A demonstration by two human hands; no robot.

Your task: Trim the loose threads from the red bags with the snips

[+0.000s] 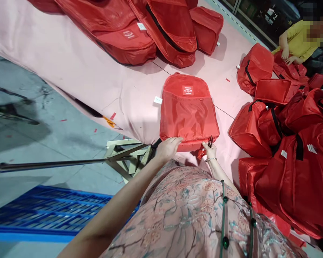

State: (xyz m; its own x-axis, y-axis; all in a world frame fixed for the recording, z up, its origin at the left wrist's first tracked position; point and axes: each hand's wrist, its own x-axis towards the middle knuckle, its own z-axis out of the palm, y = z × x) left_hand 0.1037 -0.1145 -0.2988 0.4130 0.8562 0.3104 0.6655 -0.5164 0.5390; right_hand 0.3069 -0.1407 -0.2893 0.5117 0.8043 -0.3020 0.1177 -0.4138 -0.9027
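A red backpack [188,114] lies flat on the pink-covered table [131,96], its front pocket and printed label facing up. A white tag [158,100] sticks out from its left side. My left hand [169,148] grips the bottom left edge of the backpack, fingers together on top; the thumb is hidden. At the bottom right corner, my right hand [211,151] is closed around small dark thread snips [210,141], blades pointing away from me. A loose red strap piece [201,154] hangs beside that hand.
Red backpacks [298,172] are heaped along the right, and more bags [172,32] lie at the far side. A person in yellow [298,39] handles bags at upper right. A blue slatted pallet [56,211] and a metal frame [129,157] stand at left below the table.
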